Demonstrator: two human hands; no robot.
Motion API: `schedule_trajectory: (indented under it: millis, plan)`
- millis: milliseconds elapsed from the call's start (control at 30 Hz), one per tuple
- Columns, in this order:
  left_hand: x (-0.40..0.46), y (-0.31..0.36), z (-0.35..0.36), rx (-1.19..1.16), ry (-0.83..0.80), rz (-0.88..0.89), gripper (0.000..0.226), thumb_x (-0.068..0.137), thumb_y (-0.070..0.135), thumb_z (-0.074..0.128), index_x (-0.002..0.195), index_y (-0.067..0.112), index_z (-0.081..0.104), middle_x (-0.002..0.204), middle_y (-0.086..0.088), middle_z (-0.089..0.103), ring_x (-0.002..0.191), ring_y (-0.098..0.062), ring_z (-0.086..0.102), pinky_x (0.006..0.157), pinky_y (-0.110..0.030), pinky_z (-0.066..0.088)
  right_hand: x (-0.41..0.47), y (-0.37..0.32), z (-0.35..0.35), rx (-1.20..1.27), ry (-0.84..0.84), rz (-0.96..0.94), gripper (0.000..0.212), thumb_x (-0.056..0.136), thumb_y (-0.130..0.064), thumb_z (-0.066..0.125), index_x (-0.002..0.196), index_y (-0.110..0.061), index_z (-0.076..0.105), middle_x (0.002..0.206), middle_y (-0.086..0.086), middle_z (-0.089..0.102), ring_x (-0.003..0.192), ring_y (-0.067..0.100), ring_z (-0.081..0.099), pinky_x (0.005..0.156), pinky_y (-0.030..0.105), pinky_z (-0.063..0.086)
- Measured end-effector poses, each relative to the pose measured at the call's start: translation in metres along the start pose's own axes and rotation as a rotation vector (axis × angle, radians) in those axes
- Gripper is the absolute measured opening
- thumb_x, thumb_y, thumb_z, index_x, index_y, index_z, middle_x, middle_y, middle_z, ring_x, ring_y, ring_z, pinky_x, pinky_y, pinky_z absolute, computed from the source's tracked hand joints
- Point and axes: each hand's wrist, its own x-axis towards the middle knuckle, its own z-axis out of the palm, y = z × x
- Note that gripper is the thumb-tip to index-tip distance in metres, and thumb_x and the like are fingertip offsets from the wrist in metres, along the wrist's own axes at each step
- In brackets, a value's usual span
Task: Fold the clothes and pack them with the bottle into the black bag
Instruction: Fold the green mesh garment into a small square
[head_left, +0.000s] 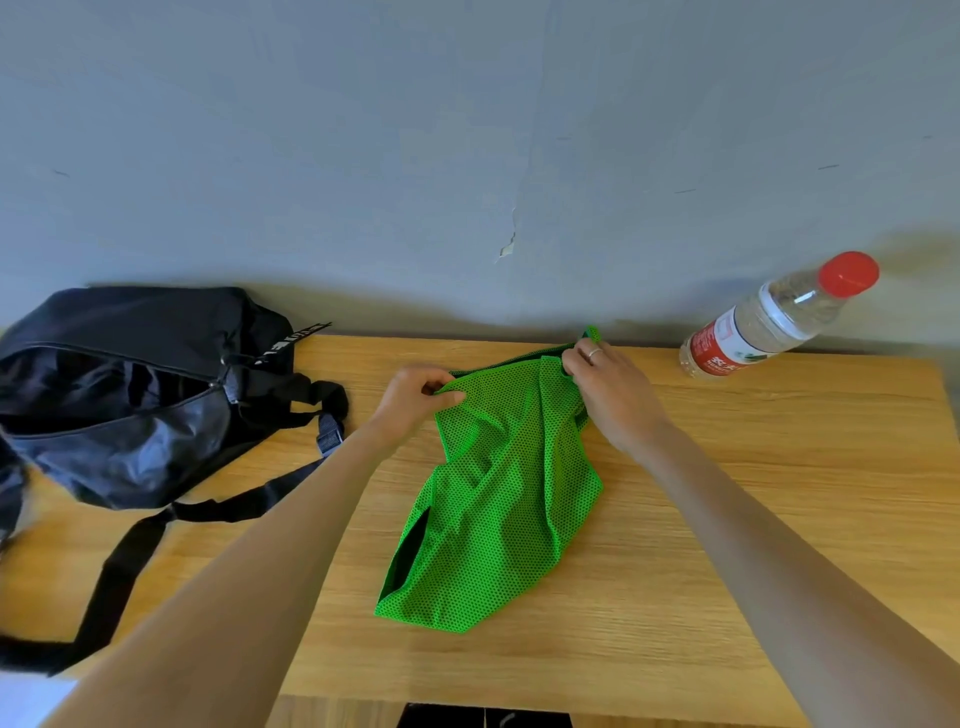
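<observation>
A bright green mesh garment (498, 499) lies crumpled in the middle of the wooden table (753, 519), its far edge lifted. My left hand (415, 397) pinches the garment's far-left corner. My right hand (608, 389), with a ring on one finger, grips the far-right corner near the table's back edge. A black bag (130, 395) sits at the far left with its zip open and its straps trailing toward the front. A clear plastic bottle (774, 322) with a red cap and red label stands at the far right against the wall.
A grey wall (467, 156) rises directly behind the table. The bag's long black strap (119, 566) runs across the table's left front part. Bare wood shows to the right of the garment. A dark object (483, 717) shows below the table's front edge.
</observation>
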Motion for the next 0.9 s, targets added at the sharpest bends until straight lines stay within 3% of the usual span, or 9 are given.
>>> schedule_trajectory:
  millis: [167, 267, 467, 567, 700, 800, 900]
  plan:
    - [0.000, -0.001, 0.000, 0.009, -0.002, -0.001, 0.013, 0.085, 0.012, 0.067, 0.073, 0.016, 0.064, 0.067, 0.002, 0.051, 0.064, -0.009, 0.041, 0.062, -0.023, 0.032, -0.010, 0.010, -0.007, 0.270, 0.061, 0.133, 0.006, 0.091, 0.000, 0.051, 0.091, -0.006, 0.053, 0.086, 0.006, 0.052, 0.077, 0.019, 0.048, 0.061, 0.028, 0.032]
    - [0.002, -0.003, 0.000, 0.013, 0.005, -0.008, 0.008, 0.084, 0.013, 0.067, 0.082, 0.005, 0.068, 0.075, -0.007, 0.055, 0.071, -0.014, 0.045, 0.067, -0.028, 0.035, -0.019, 0.021, -0.010, 0.500, 0.162, 0.323, 0.007, 0.092, 0.000, 0.051, 0.088, -0.006, 0.054, 0.077, 0.004, 0.055, 0.068, 0.018, 0.049, 0.058, 0.028, 0.038]
    - [0.001, -0.002, 0.001, 0.008, 0.010, -0.013, 0.011, 0.084, 0.012, 0.068, 0.086, 0.001, 0.068, 0.080, -0.013, 0.057, 0.072, -0.017, 0.045, 0.068, -0.029, 0.034, -0.033, 0.031, -0.003, 0.627, 0.252, 0.573, 0.012, 0.085, 0.008, 0.058, 0.081, -0.004, 0.060, 0.073, 0.002, 0.056, 0.064, 0.002, 0.048, 0.062, 0.004, 0.037]
    - [0.001, -0.002, 0.001, 0.009, 0.007, -0.009, 0.012, 0.084, 0.013, 0.067, 0.085, 0.001, 0.068, 0.075, -0.009, 0.054, 0.067, -0.013, 0.043, 0.063, -0.026, 0.033, -0.024, 0.034, 0.003, 0.640, 0.246, 0.653, 0.010, 0.084, 0.005, 0.059, 0.082, -0.005, 0.062, 0.076, 0.003, 0.060, 0.065, 0.008, 0.051, 0.066, 0.018, 0.038]
    - [0.001, -0.002, 0.001, 0.005, 0.004, -0.008, 0.008, 0.085, 0.013, 0.067, 0.081, 0.006, 0.068, 0.073, -0.006, 0.054, 0.067, -0.013, 0.043, 0.063, -0.025, 0.033, -0.009, 0.033, 0.004, 0.498, 0.250, 0.582, 0.005, 0.085, -0.005, 0.060, 0.087, -0.008, 0.060, 0.091, 0.010, 0.060, 0.079, 0.022, 0.055, 0.069, 0.037, 0.045]
    - [0.002, -0.003, 0.000, 0.013, -0.001, 0.001, 0.007, 0.085, 0.014, 0.067, 0.080, 0.008, 0.068, 0.072, -0.005, 0.054, 0.067, -0.012, 0.043, 0.061, -0.020, 0.033, -0.003, 0.025, -0.003, 0.412, 0.320, 0.499, 0.005, 0.083, -0.005, 0.061, 0.088, -0.007, 0.059, 0.096, 0.007, 0.055, 0.084, 0.018, 0.050, 0.071, 0.032, 0.041]
    - [0.002, -0.005, 0.000, 0.017, -0.008, 0.006, 0.010, 0.085, 0.014, 0.067, 0.082, 0.005, 0.068, 0.071, -0.006, 0.053, 0.066, -0.014, 0.042, 0.062, -0.024, 0.033, 0.005, 0.025, 0.003, 0.502, 0.261, 0.586, 0.009, 0.085, -0.006, 0.060, 0.093, -0.006, 0.059, 0.095, 0.008, 0.056, 0.090, 0.021, 0.052, 0.077, 0.033, 0.041]
